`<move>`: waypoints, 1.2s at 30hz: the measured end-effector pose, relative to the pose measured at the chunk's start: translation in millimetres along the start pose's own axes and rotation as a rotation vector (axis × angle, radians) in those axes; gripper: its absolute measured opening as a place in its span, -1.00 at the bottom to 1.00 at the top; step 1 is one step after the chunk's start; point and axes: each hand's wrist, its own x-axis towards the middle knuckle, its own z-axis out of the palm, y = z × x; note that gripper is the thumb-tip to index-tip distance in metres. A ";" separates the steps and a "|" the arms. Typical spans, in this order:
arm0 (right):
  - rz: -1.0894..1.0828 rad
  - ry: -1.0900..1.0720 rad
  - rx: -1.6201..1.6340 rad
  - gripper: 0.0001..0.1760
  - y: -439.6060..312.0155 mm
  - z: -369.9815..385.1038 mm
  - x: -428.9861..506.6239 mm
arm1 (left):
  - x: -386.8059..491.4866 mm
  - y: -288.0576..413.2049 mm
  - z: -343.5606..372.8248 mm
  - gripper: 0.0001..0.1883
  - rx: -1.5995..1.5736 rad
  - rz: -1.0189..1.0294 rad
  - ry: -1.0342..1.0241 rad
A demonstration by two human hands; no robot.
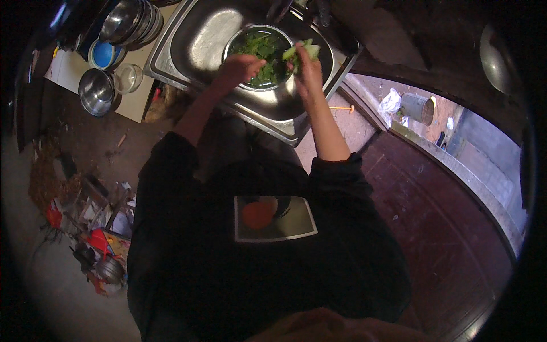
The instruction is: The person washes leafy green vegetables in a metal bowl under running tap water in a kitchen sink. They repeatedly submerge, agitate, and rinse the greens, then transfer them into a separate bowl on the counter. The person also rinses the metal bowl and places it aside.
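A round metal basin (227,42) stands in a stainless steel sink (201,55), with leafy greens (266,48) in what looks like water. Over its right rim, my right hand (308,72) grips a bunch of pale green vegetable stalks (314,51), with some leaf near the palm. My left hand (243,67) is above the basin's near left edge, fingers curled close to the leaves. Whether anything is pinched in those fingers is too small to tell.
Left of the sink, a light-topped table (132,100) carries stacked metal bowls (124,21), a blue-lined bowl (102,53), a clear container (127,78) and a steel bowl (96,92) at its edge. Mixed litter (102,213) lies on the floor. A dark red door (431,205) is at right.
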 end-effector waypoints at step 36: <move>-0.391 -0.192 -1.642 -0.64 89.8 -15.6 46.8 | 31.3 -63.0 35.2 -0.62 0.266 0.294 0.546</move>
